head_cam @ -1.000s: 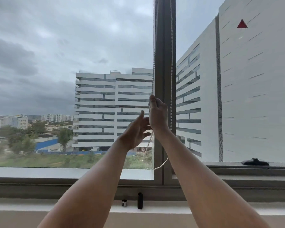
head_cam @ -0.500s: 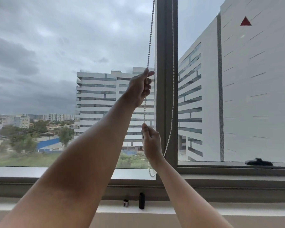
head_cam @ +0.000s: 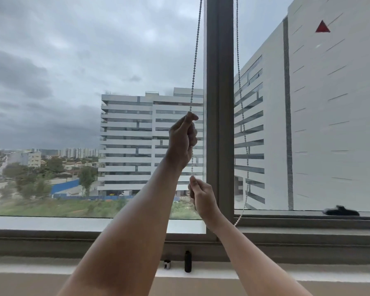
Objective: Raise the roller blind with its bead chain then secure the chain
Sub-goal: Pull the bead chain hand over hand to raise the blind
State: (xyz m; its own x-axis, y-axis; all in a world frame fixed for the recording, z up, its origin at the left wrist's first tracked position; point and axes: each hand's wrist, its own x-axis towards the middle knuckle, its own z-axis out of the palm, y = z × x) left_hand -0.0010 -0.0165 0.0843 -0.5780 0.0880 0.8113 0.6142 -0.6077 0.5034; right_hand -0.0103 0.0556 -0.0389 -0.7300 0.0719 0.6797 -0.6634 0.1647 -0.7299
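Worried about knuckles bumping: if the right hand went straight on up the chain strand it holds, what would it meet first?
The left hand, gripping the same bead chain strand directly above the right hand; depth to the glass is unclear.

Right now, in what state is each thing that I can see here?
left hand: grips the chain's left strand, high.
right hand: grips the same strand, lower.
chain: left strand taut; right strand hangs free.
blind: out of view.
black cylinder: upright on the sill.
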